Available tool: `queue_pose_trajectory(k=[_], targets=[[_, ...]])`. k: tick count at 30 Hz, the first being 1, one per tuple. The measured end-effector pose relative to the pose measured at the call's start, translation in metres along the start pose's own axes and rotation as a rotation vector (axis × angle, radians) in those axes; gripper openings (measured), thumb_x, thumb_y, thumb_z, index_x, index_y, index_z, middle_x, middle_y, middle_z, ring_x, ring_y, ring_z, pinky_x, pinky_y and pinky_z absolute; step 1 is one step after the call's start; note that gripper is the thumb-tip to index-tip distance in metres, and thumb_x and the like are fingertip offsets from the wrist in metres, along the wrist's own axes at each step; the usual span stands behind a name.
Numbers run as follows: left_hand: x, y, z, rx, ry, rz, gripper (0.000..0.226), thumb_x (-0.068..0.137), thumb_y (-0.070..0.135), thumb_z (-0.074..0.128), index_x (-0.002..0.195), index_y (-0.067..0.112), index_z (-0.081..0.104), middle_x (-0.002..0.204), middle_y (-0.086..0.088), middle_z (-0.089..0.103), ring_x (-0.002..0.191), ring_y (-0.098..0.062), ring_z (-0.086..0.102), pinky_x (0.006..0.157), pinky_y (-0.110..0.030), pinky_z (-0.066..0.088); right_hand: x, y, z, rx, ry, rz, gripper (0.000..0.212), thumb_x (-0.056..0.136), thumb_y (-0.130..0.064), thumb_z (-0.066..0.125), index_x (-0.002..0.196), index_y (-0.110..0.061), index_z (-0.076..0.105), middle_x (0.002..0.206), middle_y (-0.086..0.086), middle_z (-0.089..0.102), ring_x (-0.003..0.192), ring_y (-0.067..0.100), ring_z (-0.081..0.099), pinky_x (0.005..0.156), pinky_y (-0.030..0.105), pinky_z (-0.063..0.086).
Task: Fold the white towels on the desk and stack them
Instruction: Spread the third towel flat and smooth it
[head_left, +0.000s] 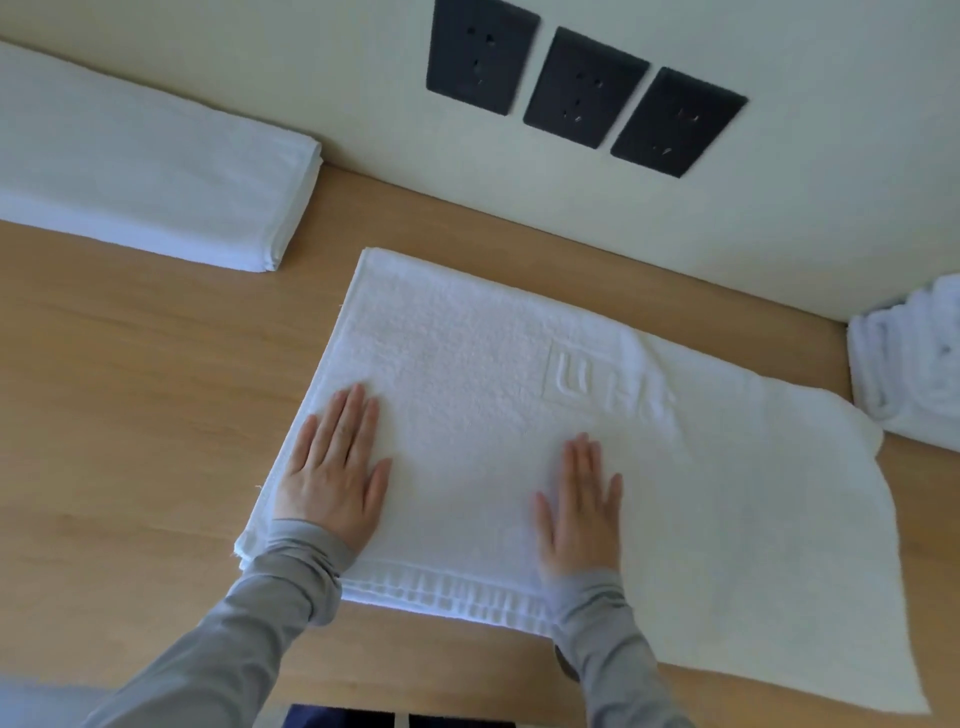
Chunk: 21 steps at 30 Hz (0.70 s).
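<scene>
Towel folding stood partway done. The white towel being worked lay spread across the middle of the desk, its far edge near the back edge and its near hem reaching the front edge. Its left part showed doubled layers at the hem. Its right part ran out thinner towards the desk's right edge, so it seemed to need at least one more fold. The left hand pressed flat on the towel's near left corner, fingers straight and together, gripping nothing. The right hand lay flat just the same near the middle of the front hem, fingers straight. Both looked to be smoothing or holding the cloth down. Grey sleeves covered both wrists. At the back left corner of the desk, well apart from the worked towel, a long folded towel rested against the wall, several layers showing at its end; it appeared finished. At the back right corner sat a bundle of towels, cut off by the frame, and whether it was folded could not be told. No stack of the three had yet been made. Three black sockets sat on the wall above.
</scene>
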<state>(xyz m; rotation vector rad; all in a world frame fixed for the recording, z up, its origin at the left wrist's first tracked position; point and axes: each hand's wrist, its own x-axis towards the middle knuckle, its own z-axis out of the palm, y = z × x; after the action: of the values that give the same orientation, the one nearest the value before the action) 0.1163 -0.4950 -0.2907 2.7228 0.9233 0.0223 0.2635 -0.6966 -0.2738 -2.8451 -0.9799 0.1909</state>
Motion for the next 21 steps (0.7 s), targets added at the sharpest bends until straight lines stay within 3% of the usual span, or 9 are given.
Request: queue_pose_trajectory(k=[2,3,9,12,13,16,19,21], targets=[[0.000,0.000,0.001,-0.003,0.008,-0.002,0.064,0.091,0.040,0.021,0.144,0.004,0.028,0.152,-0.011,0.025,0.141,-0.024,0.023,0.115,-0.040,0.012,-0.006,-0.023,0.011,-0.051,-0.052,-0.212,0.060,0.092,-0.038,0.028,0.141,-0.004,0.035,0.150,0.009,0.030,0.140,0.024,0.025,0.110,0.047,0.015],[0.000,0.000,0.001,-0.003,0.009,-0.002,0.064,0.091,0.040,0.021,0.145,0.004,0.028,0.152,-0.011,0.025,0.141,-0.024,0.023,0.116,-0.040,0.012,-0.009,-0.021,0.013,-0.055,-0.070,-0.234,0.058,0.093,-0.038,0.029,0.142,-0.006,0.034,0.151,0.006,0.029,0.141,0.020,0.023,0.110,0.047,0.016],[0.000,0.000,0.003,0.000,0.025,0.016,0.065,0.094,0.042,0.019,0.145,0.004,0.028,0.152,-0.013,0.027,0.141,-0.024,0.024,0.116,-0.040,0.011,-0.050,0.094,0.001,-0.138,-0.060,0.060,0.061,0.091,-0.038,0.023,0.144,-0.009,0.024,0.153,0.006,0.024,0.143,0.014,0.010,0.113,0.048,0.014],[-0.002,0.000,0.001,-0.002,0.024,0.042,0.071,0.095,0.051,0.012,0.144,0.002,0.030,0.151,-0.014,0.028,0.140,-0.025,0.024,0.116,-0.040,0.010,-0.066,0.145,-0.015,-0.165,-0.155,0.138,0.072,0.092,-0.055,0.001,0.144,-0.008,0.016,0.154,0.006,0.014,0.144,0.021,0.011,0.116,0.045,0.013],[-0.005,0.000,0.000,0.010,0.012,0.109,0.072,0.095,0.053,0.014,0.144,0.002,0.030,0.151,-0.013,0.029,0.140,-0.025,0.023,0.116,-0.041,0.011,-0.070,0.155,-0.020,-0.169,-0.183,0.096,0.077,0.091,-0.058,-0.003,0.144,-0.006,0.016,0.153,0.007,0.013,0.144,0.020,0.007,0.117,0.042,0.009],[-0.019,-0.006,0.000,0.097,-0.065,0.464,0.071,0.094,0.057,0.021,0.147,0.010,0.025,0.152,-0.012,0.029,0.142,-0.025,0.021,0.115,-0.047,0.016,-0.081,0.165,-0.033,-0.206,-0.238,-0.088,0.078,0.093,-0.059,0.010,0.143,-0.001,0.026,0.152,0.010,0.021,0.144,0.014,-0.002,0.113,0.038,0.007],[-0.028,-0.015,-0.005,0.179,-0.157,0.636,0.080,0.088,0.063,0.031,0.148,0.012,0.020,0.153,-0.012,0.026,0.142,-0.027,0.020,0.114,-0.048,0.016,-0.091,0.170,-0.035,-0.241,-0.259,-0.238,0.079,0.091,-0.063,0.014,0.148,-0.008,0.007,0.158,0.002,-0.006,0.145,0.017,-0.005,0.112,0.043,0.009],[-0.032,-0.020,-0.009,0.221,-0.194,0.667,0.084,0.085,0.066,0.034,0.147,0.010,0.022,0.153,-0.012,0.025,0.143,-0.028,0.018,0.115,-0.047,0.015,-0.090,0.166,-0.034,-0.249,-0.238,-0.308,0.075,0.092,-0.062,0.014,0.148,-0.012,0.007,0.157,0.001,-0.010,0.145,0.020,-0.002,0.111,0.045,0.013]])
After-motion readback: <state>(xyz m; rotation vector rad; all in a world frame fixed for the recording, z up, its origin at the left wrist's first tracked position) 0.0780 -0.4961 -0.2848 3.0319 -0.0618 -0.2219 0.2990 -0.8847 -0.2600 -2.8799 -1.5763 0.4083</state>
